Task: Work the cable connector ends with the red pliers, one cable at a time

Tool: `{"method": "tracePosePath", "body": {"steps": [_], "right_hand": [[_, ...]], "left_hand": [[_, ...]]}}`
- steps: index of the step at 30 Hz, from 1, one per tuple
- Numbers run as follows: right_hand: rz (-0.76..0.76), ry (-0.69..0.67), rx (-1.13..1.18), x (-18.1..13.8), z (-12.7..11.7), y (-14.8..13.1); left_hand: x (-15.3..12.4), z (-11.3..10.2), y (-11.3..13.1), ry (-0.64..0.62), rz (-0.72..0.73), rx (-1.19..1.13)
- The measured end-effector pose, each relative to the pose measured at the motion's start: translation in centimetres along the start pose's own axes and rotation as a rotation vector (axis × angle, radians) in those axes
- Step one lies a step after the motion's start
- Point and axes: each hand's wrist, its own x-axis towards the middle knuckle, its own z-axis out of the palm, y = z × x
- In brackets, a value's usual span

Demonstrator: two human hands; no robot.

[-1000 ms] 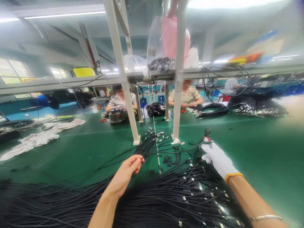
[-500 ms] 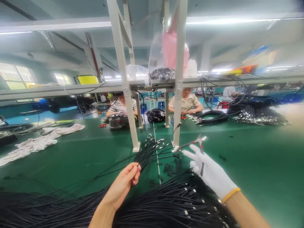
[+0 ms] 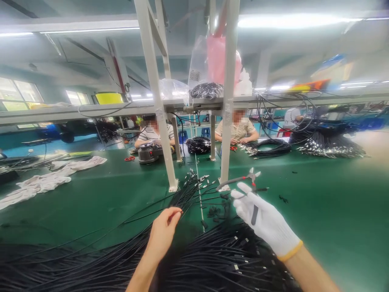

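Observation:
My bare left hand (image 3: pixel 164 229) is closed in a pinch on what looks like a thin black cable, mostly hidden by the fingers. Just beyond it lies a bundle of black cables (image 3: pixel 185 188) with silvery connector ends. My right hand (image 3: pixel 258 217), in a white knit glove with a yellow cuff, is closed around wire cutters (image 3: pixel 251 177) with dark handles and red marks. Their jaws are apart and point up. A small black piece (image 3: pixel 261 189) shows beside the gloved fingers; whether they hold it is unclear. Below both hands spreads a large heap of black cables (image 3: pixel 212 263).
Small black scraps (image 3: pixel 214 211) lie on the green table (image 3: pixel 328 194) between my hands. Upright metal posts (image 3: pixel 227 150) carry a shelf ahead. Two people in striped shirts sit across the table, near coiled cables (image 3: pixel 198 144). White cloth (image 3: pixel 45 178) lies at left.
My left hand has turned, its back now more toward me. My right hand has shifted slightly left with the wire cutters. The black connector end near the post is no longer there.

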Motion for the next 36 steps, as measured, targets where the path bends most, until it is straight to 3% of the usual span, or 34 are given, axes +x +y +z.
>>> {"method": "tracePosePath", "body": {"steps": [2,4,6,8,11,13,17,23,25,30,33,36], "right_hand": [[-0.028,-0.034,-0.040,-0.2,0.2,0.8],[-0.062,-0.089,-0.103,-0.6,0.7,1.8],[-0.093,-0.173,-0.189,-1.4,1.4,2.9],[-0.099,-0.243,-0.282,-2.3,2.2,4.0],[-0.071,-0.274,-0.426,-3.2,3.0,5.5],[-0.042,-0.283,-0.472,-3.3,3.2,6.3],[-0.017,-0.271,-0.359,-3.1,3.2,6.7],[0.057,0.023,-0.070,-2.4,2.9,4.2],[0.070,0.076,-0.016,-2.0,2.8,3.6],[0.181,0.100,-0.078,-2.2,3.1,4.2],[0.208,0.026,-0.171,-2.7,3.0,4.9],[0.219,-0.072,-0.257,-3.0,2.5,4.9]], "left_hand": [[-0.3,0.3,0.5,0.151,0.054,0.050],[-1.0,0.8,1.5,0.211,0.099,0.053],[-2.1,1.9,2.7,0.044,0.053,-0.079],[-3.3,3.2,3.9,-0.228,-0.093,-0.337],[-4.8,4.9,4.7,-0.459,-0.310,-0.789],[-5.1,5.5,4.6,-0.453,-0.428,-1.001],[-4.8,5.5,4.1,-0.287,-0.556,-1.226],[-3.9,4.7,4.6,-0.034,-0.654,-1.300],[-3.7,4.3,4.7,0.012,-0.628,-1.311],[-3.3,3.2,4.2,-0.063,-0.407,-1.162],[-3.3,3.0,4.1,-0.192,-0.325,-1.022],[-3.5,3.1,3.9,-0.239,-0.288,-0.907]]}}
